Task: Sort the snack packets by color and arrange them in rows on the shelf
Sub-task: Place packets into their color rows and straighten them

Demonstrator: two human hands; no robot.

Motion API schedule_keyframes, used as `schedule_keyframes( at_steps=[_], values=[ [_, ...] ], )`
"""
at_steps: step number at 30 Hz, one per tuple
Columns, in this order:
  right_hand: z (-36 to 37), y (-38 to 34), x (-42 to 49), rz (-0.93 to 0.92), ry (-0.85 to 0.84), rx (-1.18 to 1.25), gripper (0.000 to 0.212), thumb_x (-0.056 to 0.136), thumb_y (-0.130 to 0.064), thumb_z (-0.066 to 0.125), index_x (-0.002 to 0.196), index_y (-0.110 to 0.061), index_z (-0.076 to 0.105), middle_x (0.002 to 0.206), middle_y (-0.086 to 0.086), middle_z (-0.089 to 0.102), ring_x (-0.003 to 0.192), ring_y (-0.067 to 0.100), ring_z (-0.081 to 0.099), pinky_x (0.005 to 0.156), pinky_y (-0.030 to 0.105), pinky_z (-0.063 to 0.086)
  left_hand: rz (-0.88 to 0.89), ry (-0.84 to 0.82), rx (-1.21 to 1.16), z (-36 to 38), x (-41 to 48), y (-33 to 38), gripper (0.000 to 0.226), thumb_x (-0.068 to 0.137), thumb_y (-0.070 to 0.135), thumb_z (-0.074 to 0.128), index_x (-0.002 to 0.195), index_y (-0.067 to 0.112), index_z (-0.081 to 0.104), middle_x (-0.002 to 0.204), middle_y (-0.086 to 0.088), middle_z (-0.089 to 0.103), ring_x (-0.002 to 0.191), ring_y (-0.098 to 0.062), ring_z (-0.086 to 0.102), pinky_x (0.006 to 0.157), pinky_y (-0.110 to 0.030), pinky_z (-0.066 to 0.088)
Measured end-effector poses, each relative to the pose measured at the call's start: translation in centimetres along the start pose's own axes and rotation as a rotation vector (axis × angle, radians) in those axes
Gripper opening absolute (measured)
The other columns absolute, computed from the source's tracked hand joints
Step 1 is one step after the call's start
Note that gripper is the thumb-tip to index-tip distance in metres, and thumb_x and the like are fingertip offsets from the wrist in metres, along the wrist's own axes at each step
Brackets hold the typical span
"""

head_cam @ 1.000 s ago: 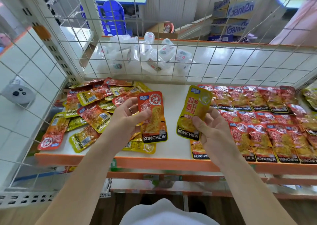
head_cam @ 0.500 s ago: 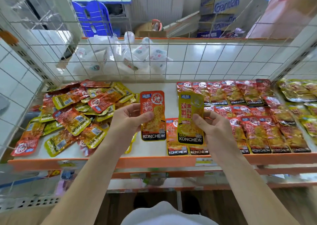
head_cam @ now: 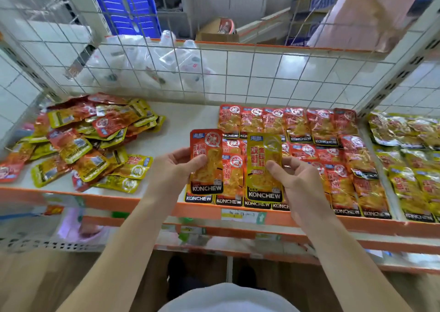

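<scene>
a: what has been shifted?
b: the 2 held packets have been carried right, away from the mixed pile at the left end of the shelf.
a: how are they gripped?
b: the red packet is pinched at its left edge by the left hand. the yellow packet is pinched at its right edge by the right hand. both are held over the red rows.
a: handling?
b: they are judged light, thin, floppy and probably slick, so an edge seal is best pinched. the yellow rows lie far right.
</scene>
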State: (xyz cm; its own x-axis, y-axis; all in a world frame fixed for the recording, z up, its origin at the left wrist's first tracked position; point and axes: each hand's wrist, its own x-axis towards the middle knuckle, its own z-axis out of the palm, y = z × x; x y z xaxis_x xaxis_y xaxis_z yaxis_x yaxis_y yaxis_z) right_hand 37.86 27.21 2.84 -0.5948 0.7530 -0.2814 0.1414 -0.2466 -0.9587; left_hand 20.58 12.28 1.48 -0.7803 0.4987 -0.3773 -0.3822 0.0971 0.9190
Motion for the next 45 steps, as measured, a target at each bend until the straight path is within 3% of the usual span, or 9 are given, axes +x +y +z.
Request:
schedule_keyframes(
  at_steps=[8,15,20,25,31,33,37,42,45],
  values=[
    [0.6,-0.3,3.1,-0.004,-0.044,-0.086,0.003,0.09,-0.017,0.072,0.091,-0.016,0.069,0.077,-0.009,0.075,0.073,0.005,0.071,0.066,0.012,0.051,-0.031,0.087,0.023,1.0,2.5,0.7,0.014,0.089,0.001,0.07,0.1,0.008,0.074,0.092,-0.009,0.078,0.082,-0.022,0.075,0.08,-0.037,0.061],
    [3.2,-0.9,6.9,0.013,0.017,-0.132,0.013,0.089,-0.023,0.074,0.099,-0.014,0.072,0.094,0.002,0.076,0.094,0.018,0.072,0.09,0.031,0.055,0.037,0.065,0.205,0.9,9.9,2.5,0.015,0.089,0.007,0.072,0.104,0.009,0.073,0.095,-0.006,0.077,0.08,-0.014,0.074,0.069,-0.026,0.059],
    [4.4,-1.3,8.3,-0.008,0.062,-0.146,0.017,0.09,-0.021,0.073,0.103,-0.011,0.071,0.088,-0.005,0.074,0.082,0.004,0.071,0.07,0.012,0.052,0.047,0.055,0.368,1.4,13.9,2.9,0.02,0.089,0.01,0.074,0.108,0.007,0.072,0.09,0.0,0.072,0.078,-0.011,0.07,0.065,-0.02,0.058],
    [4.8,-1.0,8.6,-0.005,0.066,-0.161,0.01,0.091,-0.022,0.072,0.1,-0.017,0.07,0.089,-0.006,0.074,0.084,0.002,0.071,0.074,0.014,0.053,0.076,0.024,0.546,0.9,14.9,1.6,0.019,0.082,0.016,0.082,0.099,0.015,0.074,0.097,-0.005,0.076,0.09,-0.021,0.073,0.087,-0.043,0.06],
    [5.2,-0.3,8.4,-0.014,0.076,-0.136,0.011,0.091,-0.017,0.071,0.089,-0.025,0.065,0.073,-0.018,0.07,0.071,-0.008,0.066,0.066,0.008,0.049,0.316,0.089,0.85,0.3,13.3,0.6,0.03,0.082,0.028,0.083,0.106,0.012,0.074,0.088,0.003,0.068,0.07,-0.005,0.059,0.067,-0.016,0.045],
    [5.4,0.1,8.3,-0.007,0.073,-0.142,0.005,0.091,-0.018,0.071,0.094,-0.02,0.068,0.081,-0.013,0.071,0.073,-0.006,0.067,0.067,0.008,0.049,0.363,0.083,0.89,0.1,13.1,0.2,0.031,0.081,0.031,0.084,0.103,0.011,0.074,0.083,0.003,0.065,0.068,-0.006,0.056,0.065,-0.018,0.046],
    [5.7,0.6,7.9,0.004,0.056,-0.146,0.004,0.091,-0.018,0.071,0.094,-0.018,0.069,0.086,-0.006,0.073,0.078,0.001,0.069,0.07,0.012,0.051,0.38,0.064,0.957,-0.1,12.8,-0.7,0.036,0.081,0.038,0.083,0.102,0.01,0.072,0.09,-0.004,0.065,0.083,-0.021,0.06,0.08,-0.038,0.054],
    [6.2,0.5,7.7,-0.014,0.04,-0.135,0.011,0.091,-0.017,0.071,0.089,-0.026,0.065,0.083,-0.011,0.07,0.074,-0.005,0.067,0.069,0.01,0.05,0.544,-0.09,1.022,-0.3,12.0,-1.1,0.044,0.092,0.025,0.071,0.133,0.015,0.062,0.137,-0.005,0.054,0.125,-0.026,0.047,0.108,-0.035,0.039],
    [6.4,0.2,7.6,-0.031,0.029,-0.126,0.012,0.091,-0.017,0.072,0.091,-0.027,0.065,0.085,-0.01,0.071,0.077,-0.004,0.068,0.069,0.011,0.051,0.554,-0.171,1.103,-0.6,11.7,-1.3,0.041,0.093,0.024,0.069,0.133,0.016,0.065,0.143,0.0,0.056,0.13,-0.023,0.043,0.112,-0.037,0.038]
  ],
)
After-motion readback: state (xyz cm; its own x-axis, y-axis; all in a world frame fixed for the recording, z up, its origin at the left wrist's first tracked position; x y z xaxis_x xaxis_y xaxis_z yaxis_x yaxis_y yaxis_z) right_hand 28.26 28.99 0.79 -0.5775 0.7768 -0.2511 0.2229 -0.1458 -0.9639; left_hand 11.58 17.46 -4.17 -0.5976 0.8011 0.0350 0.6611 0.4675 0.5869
